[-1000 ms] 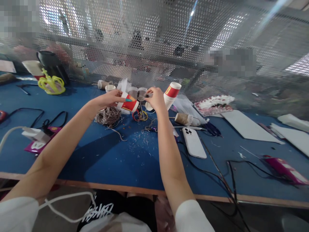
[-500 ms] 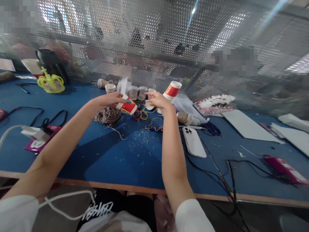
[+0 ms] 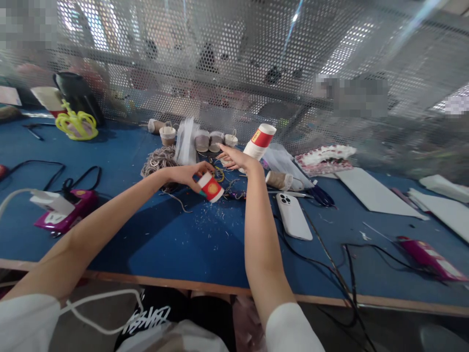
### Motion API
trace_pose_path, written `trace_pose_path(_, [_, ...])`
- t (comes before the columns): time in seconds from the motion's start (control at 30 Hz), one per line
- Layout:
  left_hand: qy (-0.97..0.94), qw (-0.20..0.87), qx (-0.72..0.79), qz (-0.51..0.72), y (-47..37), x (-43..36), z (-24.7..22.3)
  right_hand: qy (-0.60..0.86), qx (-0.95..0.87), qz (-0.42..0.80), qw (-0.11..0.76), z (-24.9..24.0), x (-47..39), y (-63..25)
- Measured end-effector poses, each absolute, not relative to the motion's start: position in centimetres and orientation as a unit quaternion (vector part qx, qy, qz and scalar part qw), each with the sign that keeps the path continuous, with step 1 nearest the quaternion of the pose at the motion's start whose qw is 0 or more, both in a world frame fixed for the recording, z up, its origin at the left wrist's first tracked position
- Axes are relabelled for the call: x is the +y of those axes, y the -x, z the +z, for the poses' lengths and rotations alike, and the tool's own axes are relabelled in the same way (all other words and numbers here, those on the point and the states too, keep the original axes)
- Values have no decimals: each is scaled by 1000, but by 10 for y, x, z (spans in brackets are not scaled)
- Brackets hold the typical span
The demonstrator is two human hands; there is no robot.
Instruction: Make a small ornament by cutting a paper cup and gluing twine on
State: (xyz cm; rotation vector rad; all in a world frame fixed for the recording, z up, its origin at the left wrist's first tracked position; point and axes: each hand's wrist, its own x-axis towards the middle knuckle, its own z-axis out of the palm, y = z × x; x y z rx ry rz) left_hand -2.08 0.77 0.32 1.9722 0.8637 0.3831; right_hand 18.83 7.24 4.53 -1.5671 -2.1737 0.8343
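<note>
My left hand (image 3: 191, 176) is closed around a red and white paper cup (image 3: 211, 188), tilted above the blue table. My right hand (image 3: 237, 157) reaches out with its fingers stretched and apart, holding nothing that I can see. Just behind that hand leans a stack of paper cups (image 3: 262, 138), the top one red. Left of the cup lies a tangle of grey-brown yarn (image 3: 158, 160). Between the hands sit some yellow loops (image 3: 219, 174) of cord or wire, partly hidden.
Small cups with wrapped sides (image 3: 202, 141) stand along the back, beside clear plastic bags (image 3: 186, 143). To the right are a twine spool (image 3: 277, 180), a white phone (image 3: 294, 216) and black cables. A yellow crown-shaped object (image 3: 76, 124) and purple packs (image 3: 69, 210) lie left.
My left hand has brought the paper cup down, nearer and to the right, turning it. My right hand has shifted slightly, its fingers now lower and more spread.
</note>
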Motion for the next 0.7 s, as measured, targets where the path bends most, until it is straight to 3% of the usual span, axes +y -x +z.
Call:
trace_pose_path(0.13, [-906,221,361,-19,16,-3,10,584,-711,363,151,50,69,-191])
trace_pose_path(0.23, [-913,87,396,-39,7,-17,15,590,-682,386,197,54,66,-191])
trace_pose_path(0.33, [-916,25,396,-50,-7,-30,17,576,-675,396,237,56,64,-190])
trace_pose_path(0.43, [-920,8,391,-34,-13,-35,21,534,-691,375,310,57,65,-188])
trace_pose_path(0.53, [-914,30,404,27,-5,-30,28,507,-725,259,386,61,67,-190])
trace_pose_path(0.7, [-885,181,384,189,16,-12,30,516,-761,31,393,91,48,-206])
